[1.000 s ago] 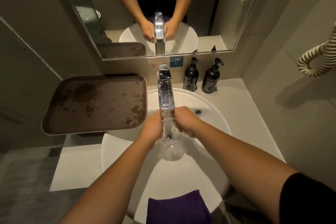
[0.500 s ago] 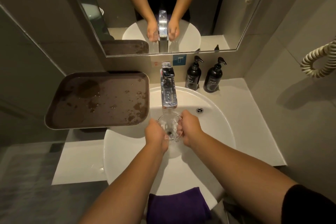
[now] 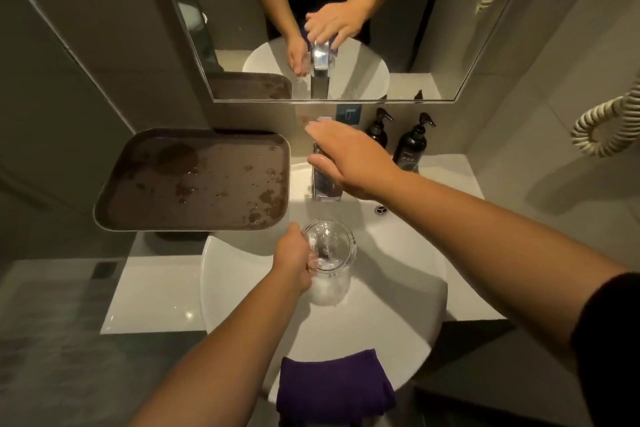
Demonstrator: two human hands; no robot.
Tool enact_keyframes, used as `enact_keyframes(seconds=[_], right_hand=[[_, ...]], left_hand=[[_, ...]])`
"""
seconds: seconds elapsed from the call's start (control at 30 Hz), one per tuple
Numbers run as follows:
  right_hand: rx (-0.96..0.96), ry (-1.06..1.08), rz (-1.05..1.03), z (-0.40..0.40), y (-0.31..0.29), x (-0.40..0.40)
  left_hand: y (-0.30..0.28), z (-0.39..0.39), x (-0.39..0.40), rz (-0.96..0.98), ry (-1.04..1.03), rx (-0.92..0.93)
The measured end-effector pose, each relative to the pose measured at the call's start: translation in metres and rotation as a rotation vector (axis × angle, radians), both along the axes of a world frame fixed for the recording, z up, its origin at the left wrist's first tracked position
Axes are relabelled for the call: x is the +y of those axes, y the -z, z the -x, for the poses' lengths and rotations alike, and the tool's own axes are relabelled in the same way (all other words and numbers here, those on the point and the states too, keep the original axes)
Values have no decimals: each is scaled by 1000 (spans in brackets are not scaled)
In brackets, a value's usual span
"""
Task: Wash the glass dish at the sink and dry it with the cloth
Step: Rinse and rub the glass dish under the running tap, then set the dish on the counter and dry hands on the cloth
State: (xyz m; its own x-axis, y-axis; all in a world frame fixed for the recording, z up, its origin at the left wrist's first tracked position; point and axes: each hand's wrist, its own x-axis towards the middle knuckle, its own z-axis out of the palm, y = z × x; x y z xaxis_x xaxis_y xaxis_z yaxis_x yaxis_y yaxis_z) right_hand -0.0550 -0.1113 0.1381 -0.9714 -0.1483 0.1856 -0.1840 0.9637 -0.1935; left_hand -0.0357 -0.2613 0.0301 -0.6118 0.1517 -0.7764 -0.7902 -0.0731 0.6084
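Observation:
My left hand (image 3: 292, 258) grips the rim of the small clear glass dish (image 3: 332, 248) over the white sink basin (image 3: 408, 274); water shimmers inside it. My right hand (image 3: 341, 156) lies over the top of the chrome tap (image 3: 325, 189) with fingers stretched out, hiding the lever. A folded purple cloth (image 3: 334, 386) hangs over the sink's near rim.
A wet brown tray (image 3: 194, 180) sits on a ledge left of the tap. Two dark pump bottles (image 3: 412, 144) stand at the back right. The mirror (image 3: 346, 21) above reflects my arms. A coiled cord (image 3: 609, 125) hangs on the right wall.
My right hand let go of the dish and rose onto the tap. The left hand alone now holds the dish, a little nearer to me.

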Motion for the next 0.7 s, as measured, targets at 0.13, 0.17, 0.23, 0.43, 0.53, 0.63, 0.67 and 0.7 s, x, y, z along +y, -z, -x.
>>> enact_keyframes(seconds=[0.13, 0.17, 0.23, 0.43, 0.53, 0.63, 0.67, 0.7], right_hand=[[15, -13, -62, -18, 32, -1], [4, 0, -14, -20, 31, -2], [6, 41, 150, -26, 29, -2], [-201, 749, 913, -85, 62, -7], [-845, 888, 1374, -113, 73, -15], [-1031, 792, 1602, -118, 70, -25], [-1035, 763, 1657, -117, 66, -28], [-1027, 736, 1687, -116, 63, -31]], left_hand=[[-4, 3, -3, 27, 14, 8], [-6, 5, -4, 23, 5, 16], [-8, 5, -5, 33, 0, 33], [-18, 4, -10, 70, 43, 266], [-24, -3, -21, 265, 262, 655], [-30, -15, -32, 434, 515, 1109], [-34, -21, -37, 458, 565, 1306], [-33, -25, -42, 482, 621, 1489]])
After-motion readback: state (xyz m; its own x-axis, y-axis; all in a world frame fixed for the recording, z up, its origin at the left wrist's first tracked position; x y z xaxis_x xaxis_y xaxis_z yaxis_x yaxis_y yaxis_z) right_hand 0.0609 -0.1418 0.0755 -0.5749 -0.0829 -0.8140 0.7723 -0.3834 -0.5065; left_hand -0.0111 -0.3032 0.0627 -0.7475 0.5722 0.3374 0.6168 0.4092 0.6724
